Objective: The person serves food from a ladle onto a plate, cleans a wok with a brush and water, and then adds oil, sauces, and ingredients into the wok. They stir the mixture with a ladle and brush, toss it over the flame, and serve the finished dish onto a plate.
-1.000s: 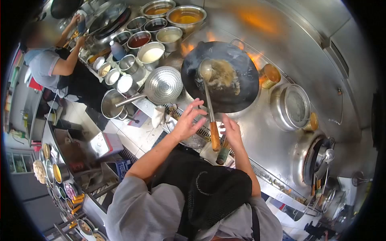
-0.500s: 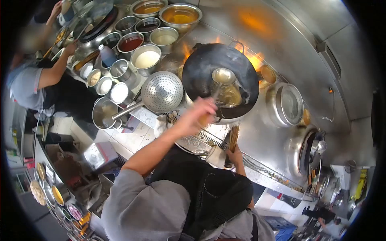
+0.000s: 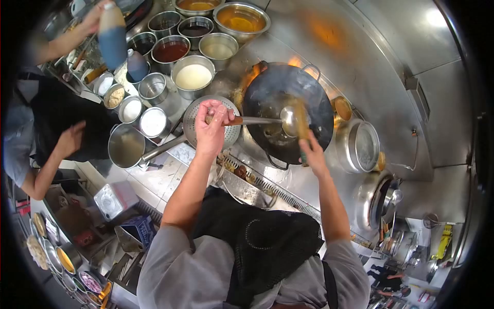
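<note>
A ladle [image 3: 289,122] is held by its wooden handle in my left hand [image 3: 212,123], above the perforated strainer [image 3: 211,141]. Its bowl is over the black wok [image 3: 262,92], which has flames behind its far edge. My right hand [image 3: 315,156], at the wok's near right side, grips a bamboo brush [image 3: 300,116] whose bristles overlap the ladle's bowl. Some liquid and steam show inside the wok, but the bristle tips are blurred.
Metal pots of sauce [image 3: 193,77] and a large bowl of orange liquid [image 3: 242,21] stand at the upper left. A lidded steel pot [image 3: 363,147] is right of the wok. At the left, a co-worker's hand holds a squeeze bottle [image 3: 112,38].
My left hand has moved left with the ladle, now nearly level. My right hand has raised the brush from the counter edge to the wok. The co-worker has come closer with a bottle.
</note>
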The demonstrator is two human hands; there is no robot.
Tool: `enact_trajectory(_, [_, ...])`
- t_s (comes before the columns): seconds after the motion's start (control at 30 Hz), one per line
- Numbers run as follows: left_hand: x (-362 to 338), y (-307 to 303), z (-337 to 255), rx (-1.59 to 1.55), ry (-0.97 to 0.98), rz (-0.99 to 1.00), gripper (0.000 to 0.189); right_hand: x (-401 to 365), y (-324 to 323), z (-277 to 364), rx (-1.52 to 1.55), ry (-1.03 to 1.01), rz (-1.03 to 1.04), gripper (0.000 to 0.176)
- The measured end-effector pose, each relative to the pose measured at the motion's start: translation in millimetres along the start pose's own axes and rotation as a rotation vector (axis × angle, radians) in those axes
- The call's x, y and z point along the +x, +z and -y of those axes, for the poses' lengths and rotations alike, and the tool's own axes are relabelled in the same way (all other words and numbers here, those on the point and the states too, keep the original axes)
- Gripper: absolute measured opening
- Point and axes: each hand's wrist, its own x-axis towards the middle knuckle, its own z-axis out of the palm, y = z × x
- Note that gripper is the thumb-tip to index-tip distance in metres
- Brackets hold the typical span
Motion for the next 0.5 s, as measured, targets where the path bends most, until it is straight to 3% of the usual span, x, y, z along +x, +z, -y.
enact_trajectory(0.03, [1.6,3.2,-3.0,-0.005,0.002,-0.002,0.013,29.0,0.7,-24.3,-0.317,-0.075,0.124,0.068])
enact_trajectory(0.07, [2.3,5.3,-5.9,0.018,0.030,0.031,0.013,45.8,2.7,-36.4,-0.570,-0.151,0.091,0.066])
enact_trajectory(0.1, [2.7,6.6,-8.2,0.043,0.054,0.066,0.012,48.4,0.3,-26.6,-0.569,-0.148,0.090,0.066])
enact_trajectory(0.17, [-2.0,8.1,-11.6,0.222,0.048,0.118,0.012,38.1,-6.1,8.2,-1.057,-0.002,-0.006,0.058])
enact_trajectory(0.23, [-5.5,10.7,-11.1,0.402,0.041,0.184,0.012,38.8,-1.8,7.3,-1.093,0.033,-0.004,0.053])
enact_trajectory(0.3, [-9.2,15.9,-5.4,0.367,0.071,0.388,0.012,42.6,7.7,0.9,-1.244,0.033,0.214,0.052])
enact_trajectory(0.33, [-8.9,18.1,-5.4,0.294,0.031,0.412,0.012,29.9,2.3,38.1,-1.166,-0.054,0.376,0.054])
enact_trajectory(0.37, [-5.7,16.7,-5.0,0.295,0.015,0.420,0.012,32.8,-15.8,65.8,-1.154,-0.039,0.377,0.054])
enact_trajectory(0.43, [6.2,10.5,-8.2,0.160,0.038,0.401,0.013,51.5,-54.3,96.3,-0.268,0.387,0.575,0.057])
enact_trajectory(0.47, [10.0,6.9,-9.2,0.113,0.022,0.363,0.014,59.9,-55.0,68.1,-0.113,0.324,0.434,0.062])
enact_trajectory(0.5, [10.7,2.5,-5.5,0.115,0.022,0.369,0.014,65.1,-36.5,29.3,-0.108,0.321,0.430,0.062])
